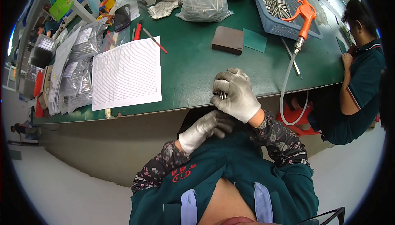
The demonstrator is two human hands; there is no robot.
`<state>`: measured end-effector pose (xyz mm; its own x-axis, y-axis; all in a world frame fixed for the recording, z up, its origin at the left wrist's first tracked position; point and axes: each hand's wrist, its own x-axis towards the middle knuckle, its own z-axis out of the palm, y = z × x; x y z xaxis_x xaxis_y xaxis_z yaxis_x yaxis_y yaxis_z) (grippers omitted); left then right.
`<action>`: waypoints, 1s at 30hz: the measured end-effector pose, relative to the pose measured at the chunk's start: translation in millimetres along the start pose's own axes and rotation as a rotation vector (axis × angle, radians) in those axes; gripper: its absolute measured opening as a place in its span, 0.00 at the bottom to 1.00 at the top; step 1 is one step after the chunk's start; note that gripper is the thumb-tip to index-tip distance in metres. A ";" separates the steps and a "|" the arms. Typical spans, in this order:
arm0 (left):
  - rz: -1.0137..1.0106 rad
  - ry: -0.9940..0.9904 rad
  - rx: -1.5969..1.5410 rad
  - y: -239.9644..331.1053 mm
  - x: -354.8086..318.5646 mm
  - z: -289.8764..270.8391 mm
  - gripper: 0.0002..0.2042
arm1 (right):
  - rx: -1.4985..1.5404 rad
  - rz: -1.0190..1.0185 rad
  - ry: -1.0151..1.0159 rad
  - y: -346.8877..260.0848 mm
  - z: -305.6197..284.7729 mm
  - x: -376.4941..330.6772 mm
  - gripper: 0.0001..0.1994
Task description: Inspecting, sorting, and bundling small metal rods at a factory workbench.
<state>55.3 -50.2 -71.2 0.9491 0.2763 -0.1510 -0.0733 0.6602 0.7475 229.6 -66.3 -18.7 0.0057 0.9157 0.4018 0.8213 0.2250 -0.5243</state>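
Note:
Both hands wear white-grey work gloves. My right hand (238, 95) is closed around several shiny metal pins (222, 95) at the front edge of the green table; only their ends show between the fingers. Below and to its left, my left hand (205, 129) is just off the table edge, its fingers stretched toward the right hand and slightly blurred. Nothing shows in it. Beyond the right hand lies a brown square block (228, 40), with a thin green sheet (254, 40) against its right side.
A blue basket (284, 28) holds metal pins, with an orange air gun (303, 17) on its rim and a hose hanging down. Bags of pins (204, 1) stand behind. A ruled paper sheet (127, 75) and red pen (154, 40) lie left. A co-worker (358, 69) sits right.

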 end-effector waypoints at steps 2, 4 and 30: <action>0.061 0.042 -0.214 -5.6 15.1 6.3 0.32 | -0.008 -0.023 -0.026 -2.0 -1.7 -4.4 0.08; 0.112 0.075 -0.429 1.9 25.4 16.4 0.35 | 0.008 -0.038 -0.033 -4.0 -3.8 -8.7 0.09; -0.006 0.146 -0.148 23.8 27.4 38.8 0.13 | 1.411 0.428 -0.066 -38.1 -35.3 -33.4 0.30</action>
<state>91.5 -54.1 -32.5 0.8959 0.3631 -0.2559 -0.1217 0.7547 0.6447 218.3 -117.1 14.3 0.0417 0.9990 0.0174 -0.4590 0.0346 -0.8877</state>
